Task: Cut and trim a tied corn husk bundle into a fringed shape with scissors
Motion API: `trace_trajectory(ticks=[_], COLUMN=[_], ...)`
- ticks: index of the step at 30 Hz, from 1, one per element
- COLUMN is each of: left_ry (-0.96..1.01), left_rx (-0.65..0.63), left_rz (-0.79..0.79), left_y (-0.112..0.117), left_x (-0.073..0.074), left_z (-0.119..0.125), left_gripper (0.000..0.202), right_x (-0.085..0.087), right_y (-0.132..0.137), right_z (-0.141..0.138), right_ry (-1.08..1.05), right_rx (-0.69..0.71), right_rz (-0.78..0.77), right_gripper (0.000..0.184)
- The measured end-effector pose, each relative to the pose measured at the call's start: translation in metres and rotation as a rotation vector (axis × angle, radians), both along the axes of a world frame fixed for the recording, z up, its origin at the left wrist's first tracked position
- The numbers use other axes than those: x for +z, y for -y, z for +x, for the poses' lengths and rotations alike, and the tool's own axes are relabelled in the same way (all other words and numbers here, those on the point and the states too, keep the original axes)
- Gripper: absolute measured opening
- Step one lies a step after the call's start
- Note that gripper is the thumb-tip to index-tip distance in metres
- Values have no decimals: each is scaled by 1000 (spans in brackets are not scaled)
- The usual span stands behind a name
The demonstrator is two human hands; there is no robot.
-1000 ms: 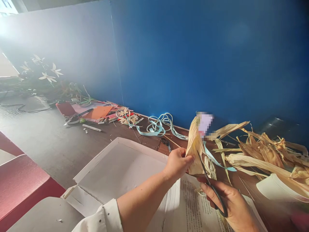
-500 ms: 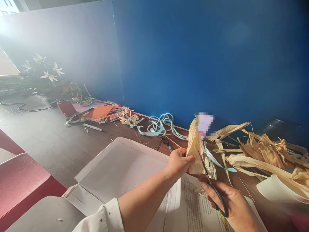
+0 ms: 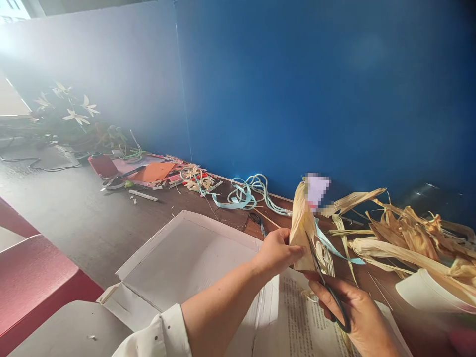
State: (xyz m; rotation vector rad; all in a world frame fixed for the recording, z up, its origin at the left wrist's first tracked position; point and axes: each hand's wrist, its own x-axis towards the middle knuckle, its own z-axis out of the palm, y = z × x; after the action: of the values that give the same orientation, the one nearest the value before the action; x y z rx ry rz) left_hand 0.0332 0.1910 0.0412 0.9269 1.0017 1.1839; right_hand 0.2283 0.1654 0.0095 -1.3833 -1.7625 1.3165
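Note:
My left hand [image 3: 278,252] pinches the lower edge of a pale dried corn husk [image 3: 302,223], which stands upright with its narrow end at the top. Wrapped around the handles of dark scissors [image 3: 339,305], my right hand [image 3: 353,302] is just below and to the right. The scissor blades point up along the husk's right edge; whether they are parted is hard to tell. A looped pale bundle of husk strips [image 3: 324,258] hangs behind the blades. Under both hands lies a printed sheet [image 3: 297,317].
An open white box [image 3: 178,253] lies left of the hands. More dried husks [image 3: 412,228] and a white cup [image 3: 427,292] are at right. Blue ribbon [image 3: 238,198], a second pair of scissors [image 3: 256,218] and orange paper [image 3: 156,172] lie along the blue partition [image 3: 316,89]. A pink box [image 3: 40,277] stands at left.
The husk and my left hand have shifted very slightly right and down. The scissor blades sit a little lower beside the husk; both grips look the same.

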Motion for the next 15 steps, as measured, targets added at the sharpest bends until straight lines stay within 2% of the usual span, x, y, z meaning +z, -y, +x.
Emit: trace_trajectory(ticks=[3,8,15], left_ry=[-18,-48,-91], left_rx=[-63,-102,-129], left_rz=[10,21,27], left_y=[0,-2,-3], left_x=[-4,-10,-9], left_z=[-1,-2,-5], left_gripper=[26,27,26], right_x=[-1,3,4], right_y=[0,0,-1], right_z=[0,0,4], right_ry=[0,22,82], right_rx=[28,65,77], right_rz=[12,27,21], right_gripper=[44,49,52])
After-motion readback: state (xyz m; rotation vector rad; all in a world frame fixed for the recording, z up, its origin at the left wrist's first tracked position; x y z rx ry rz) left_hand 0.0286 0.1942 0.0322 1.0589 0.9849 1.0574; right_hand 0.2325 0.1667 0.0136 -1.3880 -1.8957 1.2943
